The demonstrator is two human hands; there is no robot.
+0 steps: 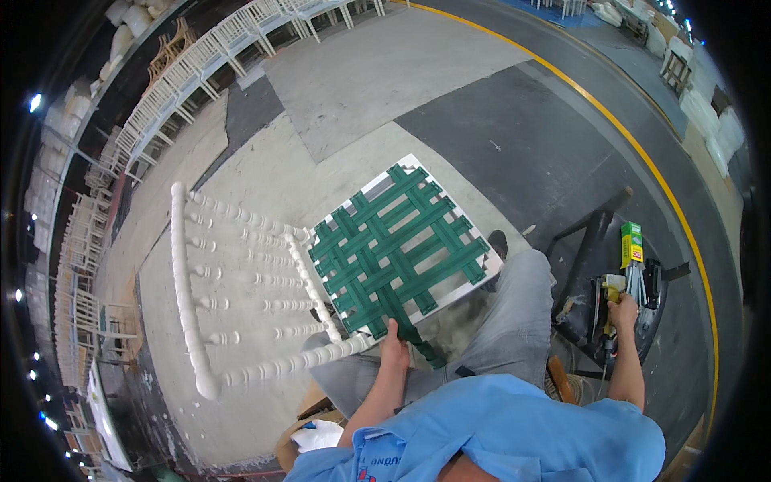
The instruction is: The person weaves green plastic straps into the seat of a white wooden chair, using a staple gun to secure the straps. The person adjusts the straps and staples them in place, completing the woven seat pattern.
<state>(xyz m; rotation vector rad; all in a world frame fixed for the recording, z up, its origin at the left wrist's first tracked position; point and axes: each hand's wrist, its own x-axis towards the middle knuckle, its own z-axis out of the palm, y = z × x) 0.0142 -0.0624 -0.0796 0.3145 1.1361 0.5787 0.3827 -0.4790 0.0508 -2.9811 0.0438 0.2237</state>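
Observation:
A white chair with turned spindles lies on its back in front of me, its seat frame [412, 163] facing up between my knees. Green webbing [377, 229] is woven across the seat, with gaps between some strips. My left hand [392, 347] is closed on a green webbing strap [422, 345] at the near edge of the seat; the strap's loose end hangs toward my lap. Off to the right, my right hand [622, 313] grips a yellow and black staple gun [612, 286] over a black stool. My fingers partly cover its handle.
On the black stool [574, 317] lie a green and yellow box [632, 243], silvery strips [635, 281] and a black object [653, 281]. White chairs [205, 60] stand in rows along the far left. A yellow line [610, 100] curves across the floor at right.

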